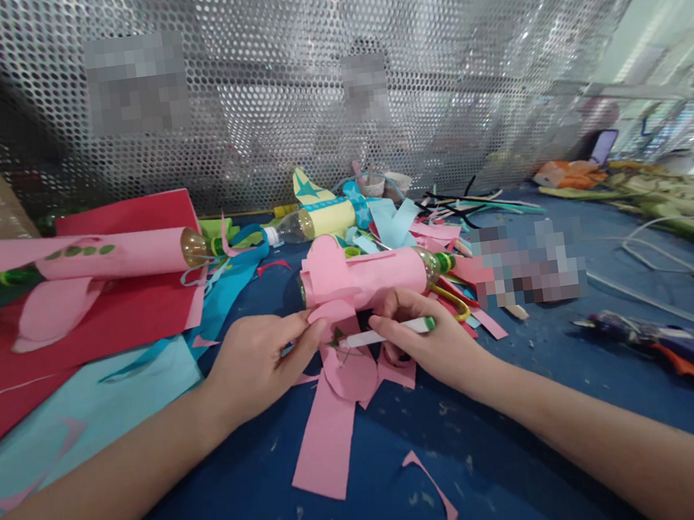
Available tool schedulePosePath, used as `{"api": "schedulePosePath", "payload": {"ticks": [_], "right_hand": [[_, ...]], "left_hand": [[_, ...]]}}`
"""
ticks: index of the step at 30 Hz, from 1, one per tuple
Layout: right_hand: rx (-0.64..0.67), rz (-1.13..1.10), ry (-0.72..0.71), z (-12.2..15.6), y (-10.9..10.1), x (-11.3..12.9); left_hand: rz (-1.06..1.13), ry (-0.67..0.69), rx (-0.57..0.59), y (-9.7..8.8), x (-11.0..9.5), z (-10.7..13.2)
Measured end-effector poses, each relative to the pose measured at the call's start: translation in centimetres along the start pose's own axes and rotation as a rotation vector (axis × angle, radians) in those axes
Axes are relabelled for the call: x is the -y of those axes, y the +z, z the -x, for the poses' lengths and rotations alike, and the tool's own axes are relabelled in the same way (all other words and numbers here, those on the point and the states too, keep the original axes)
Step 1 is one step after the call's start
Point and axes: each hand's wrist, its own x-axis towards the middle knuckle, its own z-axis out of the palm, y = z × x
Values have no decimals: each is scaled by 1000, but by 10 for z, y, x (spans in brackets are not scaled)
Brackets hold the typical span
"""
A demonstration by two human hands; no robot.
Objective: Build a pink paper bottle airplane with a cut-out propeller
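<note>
My right hand [426, 343] is closed around a white marker [362, 338] with a green end. Its tip touches a rounded pink paper piece [353, 375], where a green shape and thin lines show. My left hand [264, 359] pinches the upper left edge of that paper between thumb and fingers. Just behind both hands lies a plastic bottle wrapped in pink paper [387, 276], its green-capped neck pointing right. A straight pink paper strip [325, 448] sticks out under the rounded piece toward me.
Another pink-wrapped bottle [131, 254] lies on red paper [157, 317] at left. Farther back is a yellow-and-blue bottle [329, 217]. Light blue paper [117, 398] lies by my left arm. A glue gun [667, 343] and cords lie at right. A pink scrap [436, 494] lies in front.
</note>
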Motion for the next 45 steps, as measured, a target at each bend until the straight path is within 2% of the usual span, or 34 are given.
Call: {"api": "schedulePosePath", "payload": {"ticks": [45], "right_hand": [[29,6,12,0,-2,-1]], "left_hand": [[4,3,-15,0,-2,-1]]}}
